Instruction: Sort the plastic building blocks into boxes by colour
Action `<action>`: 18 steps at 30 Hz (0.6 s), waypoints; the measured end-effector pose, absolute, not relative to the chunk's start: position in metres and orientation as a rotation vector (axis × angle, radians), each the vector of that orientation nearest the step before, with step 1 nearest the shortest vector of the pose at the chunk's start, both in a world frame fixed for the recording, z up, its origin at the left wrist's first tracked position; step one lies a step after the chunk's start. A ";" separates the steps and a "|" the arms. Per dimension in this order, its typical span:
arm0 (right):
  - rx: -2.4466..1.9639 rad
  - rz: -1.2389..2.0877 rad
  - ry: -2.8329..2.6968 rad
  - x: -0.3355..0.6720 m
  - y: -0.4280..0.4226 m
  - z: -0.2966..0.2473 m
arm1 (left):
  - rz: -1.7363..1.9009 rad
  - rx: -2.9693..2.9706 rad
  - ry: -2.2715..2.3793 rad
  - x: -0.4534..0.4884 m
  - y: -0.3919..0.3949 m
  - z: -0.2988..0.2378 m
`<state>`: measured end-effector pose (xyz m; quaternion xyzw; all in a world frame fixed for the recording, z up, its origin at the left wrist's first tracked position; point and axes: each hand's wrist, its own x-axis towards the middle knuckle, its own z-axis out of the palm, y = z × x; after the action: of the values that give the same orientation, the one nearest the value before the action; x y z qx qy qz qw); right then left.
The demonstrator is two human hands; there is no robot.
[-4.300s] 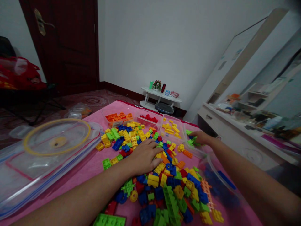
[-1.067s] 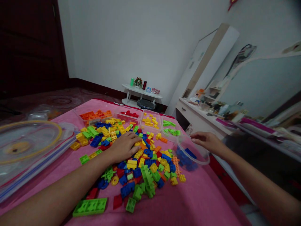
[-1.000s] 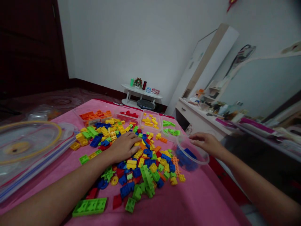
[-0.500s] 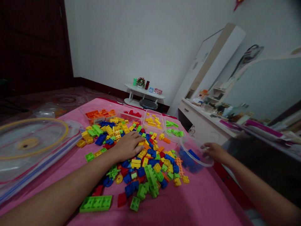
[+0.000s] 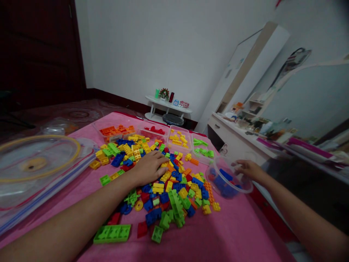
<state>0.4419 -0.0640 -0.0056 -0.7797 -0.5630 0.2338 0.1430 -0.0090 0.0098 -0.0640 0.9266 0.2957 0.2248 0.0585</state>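
Observation:
A mixed heap of toy building bricks [image 5: 174,194] in yellow, green, blue, red and orange covers the middle of a pink cloth. My left hand [image 5: 149,167] lies palm down on the heap, fingers stretched out; what is under the palm is hidden. At the right, my right hand [image 5: 248,170] has its fingers pinched on the far rim of a clear round tub [image 5: 247,186]. Blue bricks [image 5: 226,182] lie inside this tub, with a little red showing among them. The tub stands at the right edge of the heap.
Behind the heap stand clear trays of orange bricks [image 5: 117,131], red bricks [image 5: 155,130], yellow bricks [image 5: 178,140] and green bricks [image 5: 204,152]. A zip bag with a round yellow-rimmed lid [image 5: 35,163] lies left. A cluttered dresser [image 5: 237,136] stands beyond the right side.
The tub has shifted slightly right and now shows more of its blue contents, with my right hand still at its rim. My left hand stays on the heap. The view has moved slightly.

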 end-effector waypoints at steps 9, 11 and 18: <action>-2.448 -0.299 -1.838 0.386 -0.061 0.012 | 0.691 2.798 0.903 -0.009 0.012 -0.067; -2.474 -0.439 -1.958 0.371 -0.063 0.019 | 0.685 2.799 0.900 -0.009 0.013 -0.068; -2.867 -0.261 -2.193 0.344 -0.055 0.000 | 0.669 2.805 0.896 -0.009 0.013 -0.069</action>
<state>0.3443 -0.0555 0.0004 -0.7698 -0.5887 -0.0700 -0.2364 -0.0087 0.0135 -0.0687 0.9272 0.2961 0.2211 0.0610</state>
